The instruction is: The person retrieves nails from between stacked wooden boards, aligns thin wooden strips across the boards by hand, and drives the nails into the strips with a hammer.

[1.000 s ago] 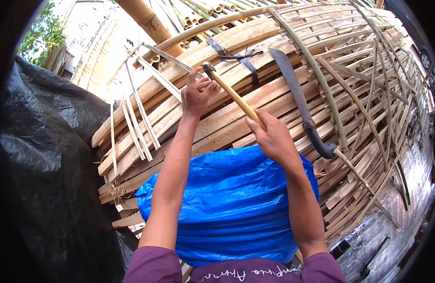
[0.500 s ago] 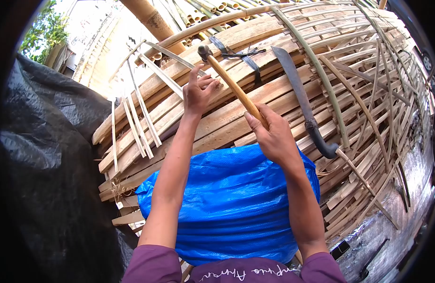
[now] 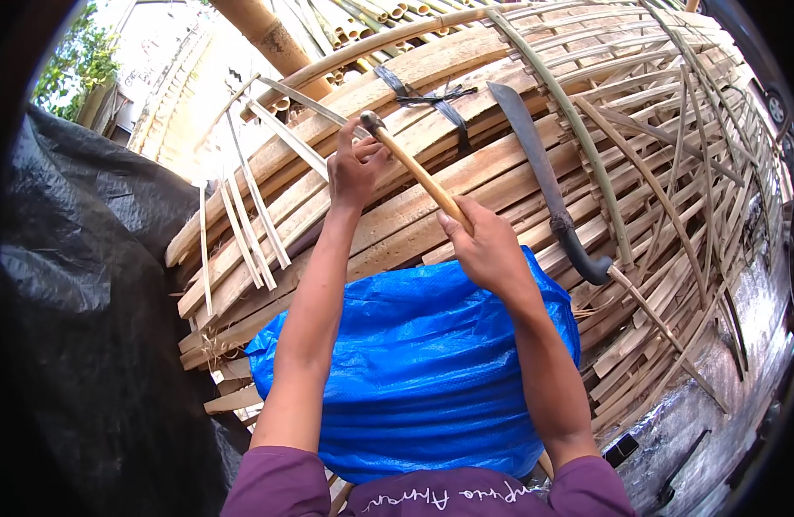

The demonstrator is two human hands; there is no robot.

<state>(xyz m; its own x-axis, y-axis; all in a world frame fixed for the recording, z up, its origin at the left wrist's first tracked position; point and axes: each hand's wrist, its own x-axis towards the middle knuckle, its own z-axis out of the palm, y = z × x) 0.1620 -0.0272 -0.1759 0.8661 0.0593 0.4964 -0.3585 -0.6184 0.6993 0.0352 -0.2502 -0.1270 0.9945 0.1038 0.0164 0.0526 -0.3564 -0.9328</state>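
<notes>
My right hand (image 3: 487, 246) is wrapped round the lower end of the wooden handle of a hammer (image 3: 418, 173). The dark hammer head is up by the fingers of my left hand (image 3: 354, 177). Those fingers are bent over the upper planks, near the end of a thin bamboo strip (image 3: 302, 102); what they pinch, if anything, is hidden. Beneath both hands run long wooden planks (image 3: 397, 226). A machete (image 3: 535, 155) with a dark curved handle lies on the planks to the right.
Blue sheeting (image 3: 423, 370) covers my lap. Black sheeting (image 3: 78, 284) hangs at left. Black strapping (image 3: 436, 99) binds the upper planks. Loose bamboo strips (image 3: 255, 198) lean at the left, and a woven bamboo lattice (image 3: 664, 172) spreads at right. A thick bamboo pole (image 3: 268, 39) stands behind.
The hammer head was raised slightly half a second ago and is now lower, close to my left fingers. My left hand keeps nearly the same place.
</notes>
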